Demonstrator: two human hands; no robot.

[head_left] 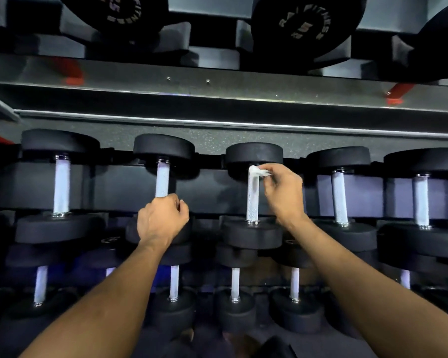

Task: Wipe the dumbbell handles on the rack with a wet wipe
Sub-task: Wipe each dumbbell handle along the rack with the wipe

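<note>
Black dumbbells with silver knurled handles lie in a row on the middle shelf of the rack (217,125). My right hand (282,192) pinches a crumpled white wet wipe (258,172) against the far end of the third dumbbell's handle (252,200), just below its far head. My left hand (162,219) grips the near end of the second dumbbell's handle (162,180), covering that part and the near head behind it.
Further dumbbells lie at the left (61,186) and right (339,197) (421,200) of the same shelf. A lower shelf holds several smaller dumbbells (235,284). Large dumbbell heads (305,24) sit on the upper shelf above a grey steel rail.
</note>
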